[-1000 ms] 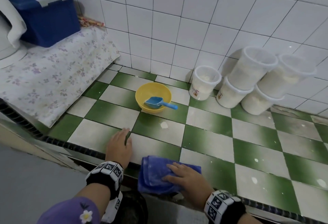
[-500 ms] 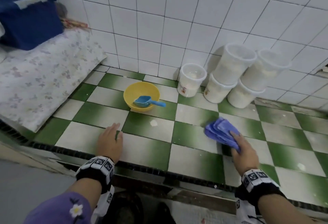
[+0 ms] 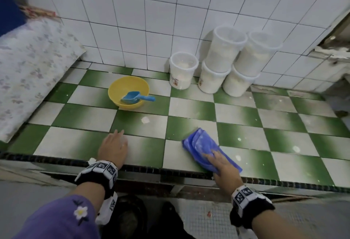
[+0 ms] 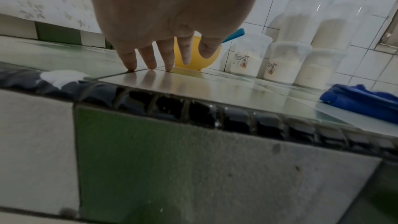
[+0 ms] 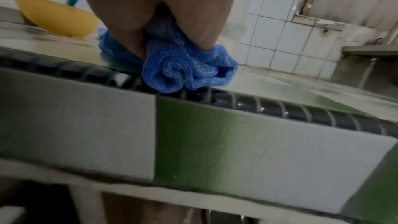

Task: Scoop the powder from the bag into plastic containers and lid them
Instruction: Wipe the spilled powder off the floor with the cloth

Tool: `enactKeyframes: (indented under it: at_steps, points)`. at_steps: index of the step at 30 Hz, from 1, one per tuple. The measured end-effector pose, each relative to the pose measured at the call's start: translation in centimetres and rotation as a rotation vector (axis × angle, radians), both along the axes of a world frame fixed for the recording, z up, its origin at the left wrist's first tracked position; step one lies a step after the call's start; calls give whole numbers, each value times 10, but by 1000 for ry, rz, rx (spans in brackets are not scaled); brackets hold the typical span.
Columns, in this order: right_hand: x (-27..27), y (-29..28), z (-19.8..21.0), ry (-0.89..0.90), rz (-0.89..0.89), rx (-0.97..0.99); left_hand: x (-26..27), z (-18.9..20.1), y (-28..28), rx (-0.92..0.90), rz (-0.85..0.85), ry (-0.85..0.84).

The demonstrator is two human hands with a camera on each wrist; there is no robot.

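**Wiping down the counter, tubs filled and set aside**

At the far left a flowered cloth (image 3: 28, 72) covers part of the counter (image 3: 191, 110), well clear of the powdery area. The left hand (image 3: 113, 147) lies near the front edge with its fingers straight and slightly spread; in the left wrist view three fingertips (image 4: 131, 65) touch the tile and it holds nothing. It looks like a brace for leaning forward.

Behind it the yellow bowl (image 3: 121, 87) sits with the blue scoop (image 3: 135, 97) resting inside, handle over the rim, probably parked there so leftover powder stays off the tiles.

To the right, the right hand (image 3: 223, 166) presses a folded blue cloth (image 3: 202, 144) flat on the counter by the front edge, fingers laid over it and the near end bunched under the palm. White specks of powder dot the tiles nearby, so this seems to be cleanup.

Against the back wall stand five plastic tubs (image 3: 223, 68) holding powder, lidded, two stacked on others, apparently pushed back to free wiping room. No bag is in view.
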State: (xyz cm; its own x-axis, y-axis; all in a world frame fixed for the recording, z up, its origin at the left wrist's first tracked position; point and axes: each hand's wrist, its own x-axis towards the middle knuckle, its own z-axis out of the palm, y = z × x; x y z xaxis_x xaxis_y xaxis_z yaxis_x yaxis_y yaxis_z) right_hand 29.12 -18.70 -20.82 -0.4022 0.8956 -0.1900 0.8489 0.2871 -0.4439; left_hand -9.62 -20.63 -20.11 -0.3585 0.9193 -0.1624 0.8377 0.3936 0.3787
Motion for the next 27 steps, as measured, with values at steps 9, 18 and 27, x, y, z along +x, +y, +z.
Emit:
enactKeyframes:
  at_steps: [9,18,27]
  points:
    - [-39,-36,15,221,354,-19,2,4,-7,-93,-68,51]
    - [-135,30,58,393,401,184,-3,34,-13,50,185,-400]
    - [-201,91,67,140,547,-79,-42,60,28,176,476,-627]
